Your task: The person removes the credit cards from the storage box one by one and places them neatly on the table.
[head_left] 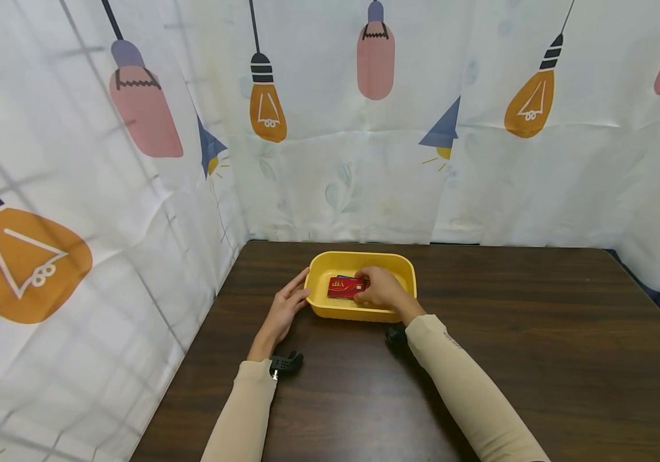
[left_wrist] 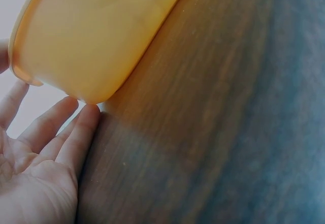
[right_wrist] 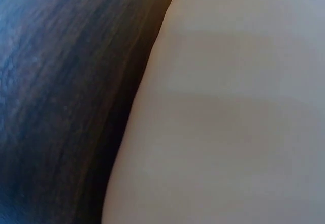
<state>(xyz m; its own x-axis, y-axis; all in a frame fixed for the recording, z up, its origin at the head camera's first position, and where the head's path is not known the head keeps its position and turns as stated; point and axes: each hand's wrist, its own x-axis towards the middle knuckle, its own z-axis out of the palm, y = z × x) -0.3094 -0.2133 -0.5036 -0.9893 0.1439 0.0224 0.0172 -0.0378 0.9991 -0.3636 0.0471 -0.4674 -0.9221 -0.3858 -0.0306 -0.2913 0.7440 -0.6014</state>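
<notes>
A yellow plastic basin (head_left: 325, 312) with rounded corners stands on the dark table. Inside it lies a red card (head_left: 343, 288) with "VIP" printed on it, and a sliver of blue shows at its upper edge. My right hand (head_left: 383, 287) reaches into the basin and pinches the red card's right end between thumb and fingers. At the basin's left end, my left hand (head_left: 285, 313) touches the wall with its fingers spread and nearly straight. The left wrist view shows those fingertips (left_wrist: 90, 111) against the basin's outer side, near its base.
The brown wood-grain table (head_left: 515, 359) extends to the right and toward me. White curtains (head_left: 330, 186) printed with lamps hang behind it and along the left. Black wrist straps (head_left: 287, 363) sit at my cuffs. A pale blurred surface covers much of the right wrist view.
</notes>
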